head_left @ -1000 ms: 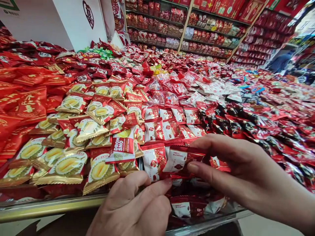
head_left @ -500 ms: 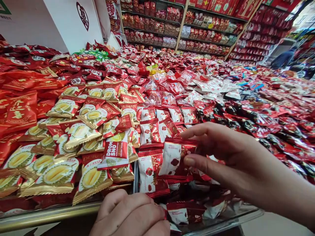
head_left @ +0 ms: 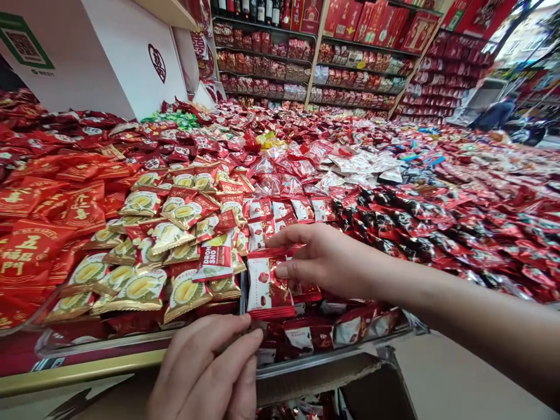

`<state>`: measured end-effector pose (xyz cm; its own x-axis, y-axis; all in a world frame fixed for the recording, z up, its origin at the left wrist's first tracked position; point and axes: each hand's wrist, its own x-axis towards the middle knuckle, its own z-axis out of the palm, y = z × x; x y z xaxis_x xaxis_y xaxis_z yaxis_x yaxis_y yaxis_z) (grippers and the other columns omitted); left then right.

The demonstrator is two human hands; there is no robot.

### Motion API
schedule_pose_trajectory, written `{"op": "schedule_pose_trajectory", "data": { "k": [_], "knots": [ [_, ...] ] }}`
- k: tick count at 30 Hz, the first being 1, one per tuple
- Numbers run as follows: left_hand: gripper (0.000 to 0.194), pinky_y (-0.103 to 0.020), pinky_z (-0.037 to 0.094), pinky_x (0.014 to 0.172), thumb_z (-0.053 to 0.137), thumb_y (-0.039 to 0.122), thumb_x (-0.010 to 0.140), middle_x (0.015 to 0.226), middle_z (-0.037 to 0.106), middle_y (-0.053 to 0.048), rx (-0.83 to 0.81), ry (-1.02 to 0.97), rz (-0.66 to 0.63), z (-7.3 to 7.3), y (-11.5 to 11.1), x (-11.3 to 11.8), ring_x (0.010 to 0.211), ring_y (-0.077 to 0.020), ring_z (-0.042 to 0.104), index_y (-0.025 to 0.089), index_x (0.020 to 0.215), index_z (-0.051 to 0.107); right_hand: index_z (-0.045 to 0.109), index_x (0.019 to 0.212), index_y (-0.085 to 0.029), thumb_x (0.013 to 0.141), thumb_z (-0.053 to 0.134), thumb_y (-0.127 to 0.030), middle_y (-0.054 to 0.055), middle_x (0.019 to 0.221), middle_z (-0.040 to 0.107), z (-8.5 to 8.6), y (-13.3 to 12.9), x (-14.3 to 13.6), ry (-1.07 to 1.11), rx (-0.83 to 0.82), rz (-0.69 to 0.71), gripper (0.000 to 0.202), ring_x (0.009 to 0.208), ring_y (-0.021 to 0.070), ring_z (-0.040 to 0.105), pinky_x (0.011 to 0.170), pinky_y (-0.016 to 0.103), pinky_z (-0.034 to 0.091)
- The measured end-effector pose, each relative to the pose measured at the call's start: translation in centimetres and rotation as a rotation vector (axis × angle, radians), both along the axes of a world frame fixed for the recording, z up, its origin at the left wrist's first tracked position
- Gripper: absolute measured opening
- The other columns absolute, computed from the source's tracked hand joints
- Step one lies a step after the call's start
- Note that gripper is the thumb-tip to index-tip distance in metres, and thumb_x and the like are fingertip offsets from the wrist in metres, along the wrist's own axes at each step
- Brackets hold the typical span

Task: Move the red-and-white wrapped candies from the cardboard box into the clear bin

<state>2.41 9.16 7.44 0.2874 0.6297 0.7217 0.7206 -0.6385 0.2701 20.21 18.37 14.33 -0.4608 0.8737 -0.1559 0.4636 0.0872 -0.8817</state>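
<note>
In the head view my right hand (head_left: 319,262) reaches in from the right. Its thumb and fingers pinch the edge of a red-and-white wrapped sweet (head_left: 265,289) at the left end of a clear tray (head_left: 301,364). Similar sweets lie behind and below it, partly hidden by the hand. My left hand (head_left: 210,364) is at the tray's front edge, just below that packet, its fingers stretched forward and holding nothing that I can see. Left of the divider lie gold-and-red durian sweets (head_left: 142,289), with one red-and-white packet (head_left: 217,256) on top.
Below the tray stands an open cardboard box (head_left: 380,388) with packets inside. A gold rail (head_left: 87,373) runs along the front left. Red packets (head_left: 32,256) lie left, black-and-red ones (head_left: 394,219) right. Stocked shelves (head_left: 266,55) and a white box (head_left: 118,52) stand behind.
My right hand has moved left and set the packet lower, against the divider. My left hand's fingers have straightened. The view has shifted, bringing the cardboard box into sight.
</note>
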Motion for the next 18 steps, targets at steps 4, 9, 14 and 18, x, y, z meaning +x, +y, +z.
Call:
{"op": "schedule_pose_trajectory", "data": {
  "k": [4,9,14,18],
  "knots": [
    [0.035,-0.036,0.038,0.084,0.050,0.009,0.074,0.108,0.051,-0.010,-0.033,0.108,-0.026,0.4,-0.7,-0.4,0.099,-0.0236,0.047,0.014,0.109,0.052,0.058,0.082,-0.016,0.070,0.057,-0.013,-0.003,0.051,0.056,0.4,-0.5,-0.3,0.008,-0.048,0.041,0.012,0.047,0.0104,0.054,0.042,0.021,0.041],
    [0.036,-0.039,0.038,0.087,0.050,0.010,0.075,0.111,0.050,-0.010,-0.068,0.060,0.021,0.6,-1.1,-0.2,0.103,-0.0244,0.045,0.015,0.111,0.050,0.058,0.080,-0.016,0.073,0.055,-0.018,-0.002,0.051,0.055,0.1,-1.2,-0.8,-0.028,-0.081,0.085,0.008,0.043,0.0079,0.048,0.038,0.019,0.036],
    [0.032,-0.039,0.039,0.086,0.049,0.015,0.078,0.109,0.051,-0.010,-0.096,0.065,0.040,1.1,-1.2,0.0,0.104,-0.0236,0.045,0.016,0.109,0.051,0.061,0.083,-0.014,0.069,0.059,-0.020,0.006,0.079,0.060,1.0,-2.4,-0.6,-0.267,0.382,0.058,0.015,0.054,0.0089,0.050,0.049,0.023,0.038],
    [0.033,-0.041,0.037,0.091,0.050,0.017,0.077,0.116,0.050,-0.010,-0.107,0.106,0.034,2.0,-1.1,-0.1,0.108,-0.0239,0.042,0.015,0.110,0.051,0.064,0.081,-0.016,0.071,0.057,-0.028,0.004,0.071,0.061,2.0,-3.8,0.8,-0.412,0.458,0.138,0.017,0.057,0.0107,0.050,0.052,0.023,0.036]
  ]
}}
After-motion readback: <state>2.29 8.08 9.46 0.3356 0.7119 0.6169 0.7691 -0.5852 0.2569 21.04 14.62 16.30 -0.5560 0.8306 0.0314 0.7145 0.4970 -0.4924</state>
